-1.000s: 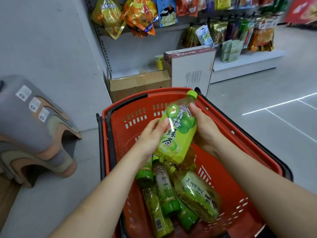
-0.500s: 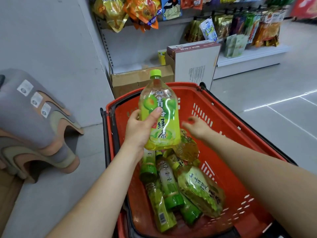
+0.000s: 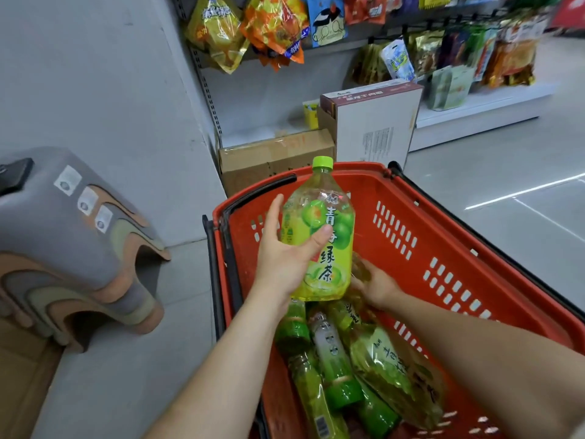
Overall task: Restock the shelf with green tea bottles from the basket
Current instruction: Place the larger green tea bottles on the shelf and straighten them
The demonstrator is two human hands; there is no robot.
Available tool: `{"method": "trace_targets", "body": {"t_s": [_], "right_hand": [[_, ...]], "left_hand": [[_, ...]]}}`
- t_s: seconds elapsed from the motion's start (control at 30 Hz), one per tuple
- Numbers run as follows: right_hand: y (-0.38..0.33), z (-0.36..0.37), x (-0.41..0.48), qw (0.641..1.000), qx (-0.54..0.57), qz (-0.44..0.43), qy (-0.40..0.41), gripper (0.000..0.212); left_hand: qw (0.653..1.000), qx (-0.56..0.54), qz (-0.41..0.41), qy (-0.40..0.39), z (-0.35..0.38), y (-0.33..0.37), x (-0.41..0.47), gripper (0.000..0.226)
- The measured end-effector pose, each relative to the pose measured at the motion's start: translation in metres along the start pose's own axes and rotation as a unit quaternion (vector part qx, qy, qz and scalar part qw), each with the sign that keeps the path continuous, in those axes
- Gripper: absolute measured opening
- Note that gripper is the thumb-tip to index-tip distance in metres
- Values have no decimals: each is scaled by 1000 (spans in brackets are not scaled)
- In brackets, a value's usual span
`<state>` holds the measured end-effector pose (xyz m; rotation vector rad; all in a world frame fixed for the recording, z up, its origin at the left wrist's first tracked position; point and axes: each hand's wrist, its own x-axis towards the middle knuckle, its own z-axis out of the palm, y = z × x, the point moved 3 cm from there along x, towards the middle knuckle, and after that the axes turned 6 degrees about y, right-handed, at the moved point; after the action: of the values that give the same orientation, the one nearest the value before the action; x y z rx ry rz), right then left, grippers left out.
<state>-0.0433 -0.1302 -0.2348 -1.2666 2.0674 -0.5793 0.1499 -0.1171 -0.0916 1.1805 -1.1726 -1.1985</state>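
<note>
The left hand [image 3: 285,261] grips a tea bottle [image 3: 319,217] upright, cap up, with the thumb across the label, above the far end of the basket [image 3: 443,223]. The right hand [image 3: 378,285] lies low in the basket against a second bottle [image 3: 361,270]. Its fingers are partly hidden, so its grip cannot be determined. More bottles [image 3: 332,359] lie flat at the near end.
</note>
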Motion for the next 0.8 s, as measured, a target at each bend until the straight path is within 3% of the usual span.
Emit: {"method": "trace_targets", "body": {"t_s": [0.17,0.27,0.43,0.5,0.63,0.7,0.8], "right_hand": [[-35,-30,8,998,20,35,39,40],[-50,-65,1,993,-91,-20,75,29],[-86,-108,-18,963,-212,-152,70,17],[-91,-110,-23,975,-120,-183,45,26],[-73,-63,-23,980,142,-134,-26,32],[-62,-45,-16,978,169,-117,-46,44],[-45,-47,-8,981,137,-102,-87,92]], "left_hand": [[999,-16,-3,48,-6,-2,4,92],[996,-20,-4,82,-11,-2,6,99],[993,-37,3,116,-14,-1,6,89],[991,-47,-12,121,-16,-3,7,85],[990,-41,-45,124,-16,-7,7,79],[990,-45,-57,124,-16,-9,6,75],[989,-52,-71,120,-17,-11,8,77]]}}
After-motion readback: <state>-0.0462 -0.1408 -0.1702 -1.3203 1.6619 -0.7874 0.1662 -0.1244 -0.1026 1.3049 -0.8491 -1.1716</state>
